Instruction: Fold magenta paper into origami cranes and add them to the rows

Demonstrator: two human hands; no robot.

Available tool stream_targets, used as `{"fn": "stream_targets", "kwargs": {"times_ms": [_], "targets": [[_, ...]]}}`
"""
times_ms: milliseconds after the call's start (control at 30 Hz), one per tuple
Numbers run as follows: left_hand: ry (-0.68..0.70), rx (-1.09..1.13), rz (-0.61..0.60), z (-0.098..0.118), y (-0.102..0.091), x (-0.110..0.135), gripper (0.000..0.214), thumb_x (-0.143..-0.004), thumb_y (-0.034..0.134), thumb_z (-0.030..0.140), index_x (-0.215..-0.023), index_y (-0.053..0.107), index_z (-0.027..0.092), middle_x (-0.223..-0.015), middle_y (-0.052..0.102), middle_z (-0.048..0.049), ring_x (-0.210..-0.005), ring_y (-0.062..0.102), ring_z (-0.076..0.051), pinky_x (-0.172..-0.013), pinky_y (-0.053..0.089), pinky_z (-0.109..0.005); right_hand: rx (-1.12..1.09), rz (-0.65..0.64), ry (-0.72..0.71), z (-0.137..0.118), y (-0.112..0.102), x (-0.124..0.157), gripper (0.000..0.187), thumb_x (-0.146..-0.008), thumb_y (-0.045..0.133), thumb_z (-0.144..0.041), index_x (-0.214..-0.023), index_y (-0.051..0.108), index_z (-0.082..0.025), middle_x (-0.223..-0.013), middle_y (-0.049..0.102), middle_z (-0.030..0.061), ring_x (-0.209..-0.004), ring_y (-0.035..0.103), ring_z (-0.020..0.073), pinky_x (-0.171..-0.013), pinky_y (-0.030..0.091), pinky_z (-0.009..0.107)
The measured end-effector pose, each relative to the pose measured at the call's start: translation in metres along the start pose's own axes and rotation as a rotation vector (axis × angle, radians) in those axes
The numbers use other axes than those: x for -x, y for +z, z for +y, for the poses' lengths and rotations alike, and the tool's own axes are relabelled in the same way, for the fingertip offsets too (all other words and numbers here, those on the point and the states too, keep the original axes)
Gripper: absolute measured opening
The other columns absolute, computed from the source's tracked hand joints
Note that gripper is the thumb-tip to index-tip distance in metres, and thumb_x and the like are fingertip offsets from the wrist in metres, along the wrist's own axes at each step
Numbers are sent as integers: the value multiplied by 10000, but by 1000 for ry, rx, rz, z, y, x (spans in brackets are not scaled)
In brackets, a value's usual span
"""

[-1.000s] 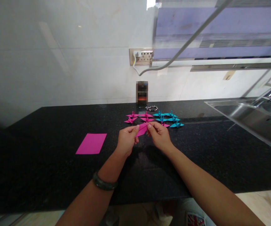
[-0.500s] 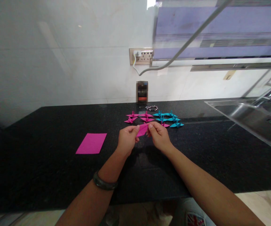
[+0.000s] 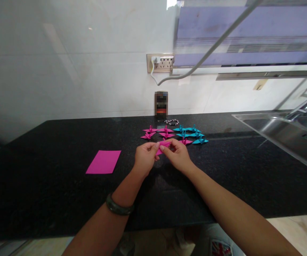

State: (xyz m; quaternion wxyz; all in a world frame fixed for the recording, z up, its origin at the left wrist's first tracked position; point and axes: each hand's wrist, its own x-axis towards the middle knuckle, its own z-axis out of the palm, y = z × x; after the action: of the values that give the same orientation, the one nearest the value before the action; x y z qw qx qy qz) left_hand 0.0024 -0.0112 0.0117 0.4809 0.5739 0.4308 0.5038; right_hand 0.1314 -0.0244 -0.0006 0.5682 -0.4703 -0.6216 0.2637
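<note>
Both hands pinch one small folded piece of pink paper (image 3: 163, 145) above the black counter (image 3: 49, 192). My left hand (image 3: 144, 159) grips its left end, and my right hand (image 3: 177, 155) pinches it from the right, fingers closed. Just beyond the hands lie several finished pink paper cranes (image 3: 157, 133) and, to their right, several blue paper cranes (image 3: 193, 134). A flat pink sheet (image 3: 103, 162) lies on the counter to the left of my left hand.
A dark phone (image 3: 161, 104) leans upright against the white wall, with a bead bracelet (image 3: 171, 122) at its foot. A wall socket (image 3: 160, 63) holds a white plug and cable. A steel sink (image 3: 286, 133) with a tap sits at the right.
My right fingers have slid left along the pink piece, so the hands are closer together and less of the paper shows between them.
</note>
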Motion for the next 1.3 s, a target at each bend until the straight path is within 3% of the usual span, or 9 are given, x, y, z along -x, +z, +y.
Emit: {"fn": "stream_targets", "kwargs": {"times_ms": [233, 467, 700, 900, 1300], "targets": [[-47, 60, -86, 1, 3, -1, 280, -708, 589, 335, -869, 640, 112, -630, 620, -24, -461, 545, -90, -427, 421, -194, -42, 15, 52, 1, -3, -3, 179, -757, 550, -324, -840, 598, -174, -668, 577, 1, -551, 476, 107, -498, 388, 237], [-102, 93, -52, 2, 3, -1, 276, -704, 596, 346, -848, 625, 113, -677, 639, -39, -521, 594, -115, -458, 444, -201, 23, 22, 8, 4, -4, -3, 159, -770, 535, -295, -856, 605, -182, -742, 602, 20, -624, 501, 128, -575, 416, 260], [7, 72, -35, -5, 0, -4, 200, -701, 598, 299, -741, 650, 110, -608, 618, -7, -538, 547, -92, -523, 437, -199, 53, 5, -7, 6, -3, -3, 150, -764, 548, -291, -852, 602, -181, -776, 612, 29, -691, 537, 147, -634, 433, 279], [-129, 198, -111, 3, 2, -1, 300, -680, 611, 224, -960, 635, 119, -829, 674, -65, -679, 617, -133, -607, 504, -255, 68, 38, 2, 7, -6, -5, 151, -777, 528, -283, -859, 611, -187, -709, 589, 16, -620, 502, 134, -577, 412, 261], [-120, 159, -110, -1, 6, 0, 240, -677, 643, 268, -834, 643, 87, -685, 672, -60, -552, 591, -107, -543, 483, -230, -102, 15, 109, -1, -3, -4, 191, -687, 626, -322, -792, 620, -163, -733, 630, 34, -610, 564, 134, -574, 466, 274]]}}
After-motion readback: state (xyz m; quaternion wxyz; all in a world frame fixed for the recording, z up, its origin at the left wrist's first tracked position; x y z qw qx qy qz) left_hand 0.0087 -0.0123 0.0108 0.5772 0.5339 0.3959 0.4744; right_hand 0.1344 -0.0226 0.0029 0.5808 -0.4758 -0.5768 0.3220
